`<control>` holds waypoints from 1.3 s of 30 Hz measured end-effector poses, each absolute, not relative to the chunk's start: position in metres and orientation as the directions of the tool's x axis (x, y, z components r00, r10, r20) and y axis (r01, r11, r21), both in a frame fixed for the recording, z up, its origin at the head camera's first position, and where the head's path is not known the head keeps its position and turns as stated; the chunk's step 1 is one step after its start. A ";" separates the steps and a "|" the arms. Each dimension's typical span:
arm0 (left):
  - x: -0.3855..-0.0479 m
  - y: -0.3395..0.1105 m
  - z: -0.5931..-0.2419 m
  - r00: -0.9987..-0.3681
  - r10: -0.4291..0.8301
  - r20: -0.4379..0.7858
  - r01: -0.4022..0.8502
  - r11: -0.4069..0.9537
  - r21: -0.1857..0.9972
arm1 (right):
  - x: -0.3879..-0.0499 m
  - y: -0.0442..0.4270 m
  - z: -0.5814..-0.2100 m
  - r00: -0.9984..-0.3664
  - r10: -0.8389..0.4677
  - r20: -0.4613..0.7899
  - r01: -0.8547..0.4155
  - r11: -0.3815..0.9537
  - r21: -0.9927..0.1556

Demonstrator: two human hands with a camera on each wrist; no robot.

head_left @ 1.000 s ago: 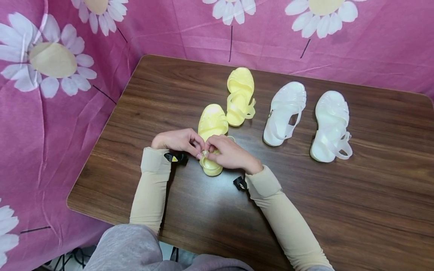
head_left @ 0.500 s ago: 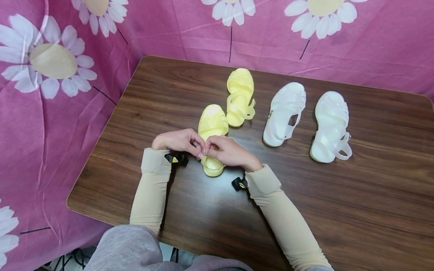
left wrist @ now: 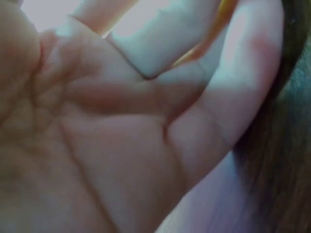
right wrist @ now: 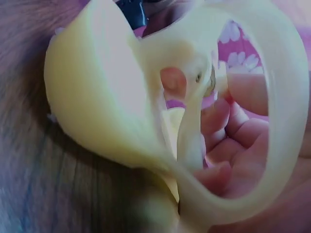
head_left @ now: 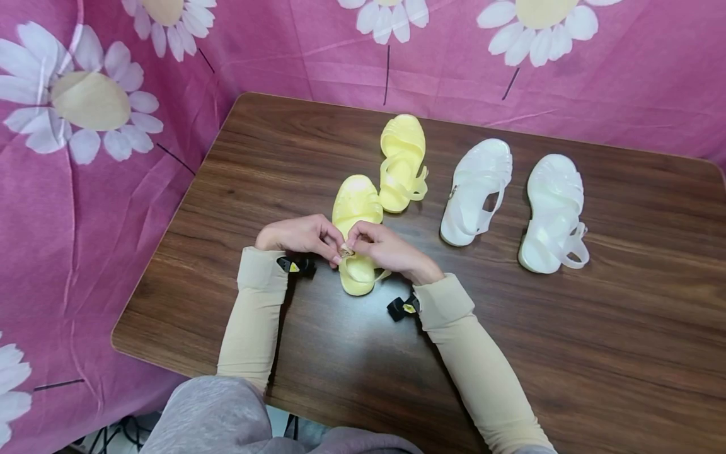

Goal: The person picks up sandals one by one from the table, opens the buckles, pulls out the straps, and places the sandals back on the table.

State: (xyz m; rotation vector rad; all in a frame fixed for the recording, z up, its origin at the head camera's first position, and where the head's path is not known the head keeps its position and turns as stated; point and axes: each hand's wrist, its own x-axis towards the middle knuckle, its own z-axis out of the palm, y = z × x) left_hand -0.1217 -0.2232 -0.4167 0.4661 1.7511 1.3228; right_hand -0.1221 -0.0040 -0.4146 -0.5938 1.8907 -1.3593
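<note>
In the head view, a yellow jelly sandal (head_left: 356,195) lies on the table, toe pointing away. Over its heel end both hands meet at a small metal buckle (head_left: 346,251). My left hand (head_left: 303,236) pinches the strap at the buckle's left side; the left wrist view shows mostly its palm (left wrist: 112,150). From the right, my right hand (head_left: 391,251) pinches the strap end beside the buckle. The right wrist view shows the sandal's heel (right wrist: 97,92), a wide strap loop (right wrist: 290,97) and fingers (right wrist: 248,92) at the buckle. Fingertips partly hide the buckle.
A second yellow sandal (head_left: 403,161) lies just behind, near the first one's toe. Two white sandals (head_left: 479,189) stand farther right on the brown wooden table (head_left: 641,315). A pink flowered cloth (head_left: 442,75) hangs behind the table and along its left.
My right hand has drawn slightly right and up, baring the buckle between the fingers. A strap loop now sticks out on the heel's right side. My left hand has barely moved.
</note>
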 end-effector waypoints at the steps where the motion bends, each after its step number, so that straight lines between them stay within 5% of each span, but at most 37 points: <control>1: -0.122 -0.223 -0.417 -0.550 0.726 -0.413 -0.209 0.359 0.910 | -0.122 -0.004 -0.416 -0.646 -0.713 -0.273 0.032 0.332 -0.943; 12: -0.122 -0.226 -0.416 -0.577 0.710 -0.403 -0.156 0.389 0.908 | -0.116 -0.005 -0.417 -0.709 -0.694 -0.127 -0.233 0.401 -0.886; 21: -0.121 -0.228 -0.413 -0.625 0.661 -0.415 -0.130 0.436 0.890 | -0.115 0.001 -0.409 -0.681 -0.723 -0.113 -0.279 0.399 -0.873; 39: -0.123 -0.229 -0.418 -0.622 0.718 -0.314 -0.071 0.347 0.935 | -0.116 -0.001 -0.409 -0.764 -0.644 -0.049 -0.264 0.381 -0.886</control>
